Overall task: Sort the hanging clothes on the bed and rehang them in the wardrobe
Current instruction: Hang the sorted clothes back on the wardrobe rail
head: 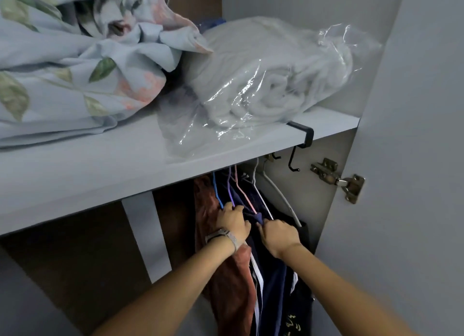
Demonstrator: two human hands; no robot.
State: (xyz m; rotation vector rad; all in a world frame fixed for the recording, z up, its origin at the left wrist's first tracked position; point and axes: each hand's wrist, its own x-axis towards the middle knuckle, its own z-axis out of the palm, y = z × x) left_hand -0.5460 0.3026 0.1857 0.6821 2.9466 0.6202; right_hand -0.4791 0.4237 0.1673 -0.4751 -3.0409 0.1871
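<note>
Several garments hang under the wardrobe shelf (100,175) on coloured hangers: blue (216,190), purple (229,192), pink (243,190) and white (278,192). A rust-brown garment (226,280) hangs at the left, a navy garment (273,280) in the middle, a black one with pale lettering (298,310) at the right. My left hand (233,221), with a watch on its wrist, grips the navy fabric at the hanger shoulders. Beside it my right hand (280,236) pinches a fold of the same navy garment. The rail is hidden behind the shelf.
On the shelf lie a floral pale-blue duvet (70,67) and a white blanket in clear plastic (271,79). A black hook (300,145) clips over the shelf edge. The wardrobe door (406,160) stands open at the right, on a metal hinge (336,178).
</note>
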